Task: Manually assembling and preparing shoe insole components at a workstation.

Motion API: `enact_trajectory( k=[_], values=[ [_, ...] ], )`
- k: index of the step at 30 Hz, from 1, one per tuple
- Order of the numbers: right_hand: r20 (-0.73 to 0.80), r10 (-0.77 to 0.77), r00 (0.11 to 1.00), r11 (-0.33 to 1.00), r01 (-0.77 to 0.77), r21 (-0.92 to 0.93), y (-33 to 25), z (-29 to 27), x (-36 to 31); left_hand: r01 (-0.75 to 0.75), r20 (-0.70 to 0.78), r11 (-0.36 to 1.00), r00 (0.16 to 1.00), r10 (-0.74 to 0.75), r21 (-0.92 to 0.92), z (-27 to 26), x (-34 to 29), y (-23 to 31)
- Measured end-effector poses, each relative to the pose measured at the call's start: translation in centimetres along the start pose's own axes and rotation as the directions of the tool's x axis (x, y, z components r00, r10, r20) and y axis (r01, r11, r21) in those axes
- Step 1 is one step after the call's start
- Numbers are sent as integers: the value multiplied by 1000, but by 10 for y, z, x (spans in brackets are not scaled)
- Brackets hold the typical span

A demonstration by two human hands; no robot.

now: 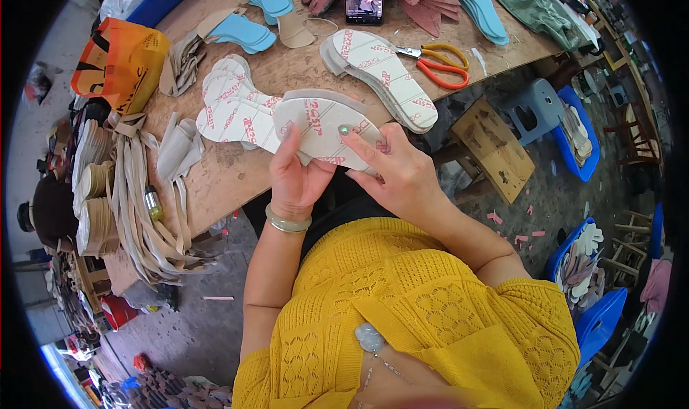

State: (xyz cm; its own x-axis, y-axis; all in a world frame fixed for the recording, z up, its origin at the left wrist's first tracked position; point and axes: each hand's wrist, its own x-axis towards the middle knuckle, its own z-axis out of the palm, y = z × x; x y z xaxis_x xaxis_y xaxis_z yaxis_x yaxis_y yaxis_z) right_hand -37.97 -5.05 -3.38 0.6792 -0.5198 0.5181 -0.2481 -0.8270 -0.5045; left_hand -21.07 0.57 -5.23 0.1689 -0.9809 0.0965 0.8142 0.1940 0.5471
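In front of my chest I hold a few white insoles [323, 125] with red print, fanned slightly apart at their far edge. My left hand [298, 175] is closed on their near left edge, thumb on top. The right hand [402, 168] grips their right end, one fingertip with a green nail lying on the printed face. Just beyond my left hand, a pile of similar insoles [230, 96] lies on the wooden table [194, 186]. A neat stack of printed insoles [384, 68] lies beyond my right hand, with orange-and-red-handled scissors [438, 64] beside it.
Light blue insole shapes [244, 32], reddish pieces [423, 7] and a phone [364, 0] sit along the table's far side. Beige strips [136, 193] and an orange bag [118, 64] occupy the left. Right of the table stand a wooden stool [495, 150] and blue bins [585, 150].
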Motion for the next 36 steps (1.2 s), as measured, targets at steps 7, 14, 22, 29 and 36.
enact_trajectory(
  k=[7, 14, 22, 29, 36],
  values=[
    [80, 35, 996, 999, -36, 12, 10, -1, 2, -108, -229, 991, 966, 124, 78, -9, 0, -1],
    [104, -37, 994, 999, 37, 2, 13, -3, 0, -180, -252, 965, 941, 226, 193, -7, 4, 4],
    [88, -158, 983, 987, 160, -15, 29, -11, -7, -313, -295, 913, 874, 385, 262, 1, 12, 19],
    [-96, -161, 982, 983, 150, -108, 57, -8, 14, -422, -96, 803, 860, 502, 420, 2, 37, 44],
    [-19, 44, 999, 971, -48, -236, 106, 2, 28, -470, -12, 755, 846, 533, 457, 6, 33, 61]
  ],
)
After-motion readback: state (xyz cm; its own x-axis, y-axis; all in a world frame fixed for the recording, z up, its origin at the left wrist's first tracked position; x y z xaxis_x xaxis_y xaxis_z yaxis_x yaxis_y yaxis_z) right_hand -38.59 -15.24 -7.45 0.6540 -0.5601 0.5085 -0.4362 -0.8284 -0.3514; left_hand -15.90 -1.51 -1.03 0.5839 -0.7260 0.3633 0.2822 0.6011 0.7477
